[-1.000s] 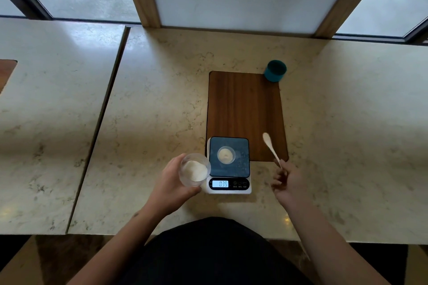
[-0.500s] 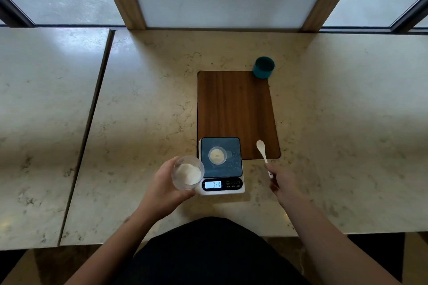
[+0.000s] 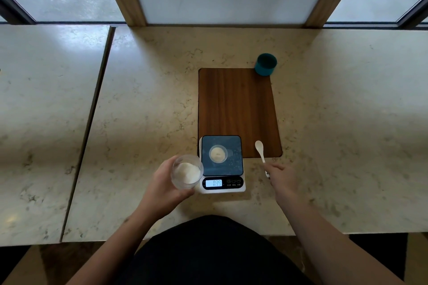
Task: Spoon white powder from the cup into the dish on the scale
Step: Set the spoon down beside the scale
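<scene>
The right hand [image 3: 281,177] pinches the tail end of a white spoon [image 3: 261,152], fingers curled closed around the handle. The spoon points away from the body with its bowl over the near right corner of a wooden board [image 3: 236,109]; whether the bowl rests on the board or hangs just above it cannot be told. The bowl looks empty. The forearm reaches in from the lower right, wrist low over the surface [image 3: 143,99].

The left hand [image 3: 165,184] wraps around a clear cup [image 3: 187,171] and holds it lifted just left of the scale [image 3: 221,164], tilted so its mouth faces up and toward the scale. White powder [image 3: 187,172] lies banked inside it. That forearm comes in from the lower left.

On the scale's dark platform sits a small clear dish [image 3: 218,154] with a little powder already in it, and the display is lit, its digits too blurred to trust.

This looks like a pause between scoops, with the task partly done. The next move calls for swinging the spoon left across the scale into the cup's mouth, taking a small load, then carrying it level to the dish and tipping it without scattering powder on the platform.

A teal cup [image 3: 265,64] stands well apart at the board's far right corner.
</scene>
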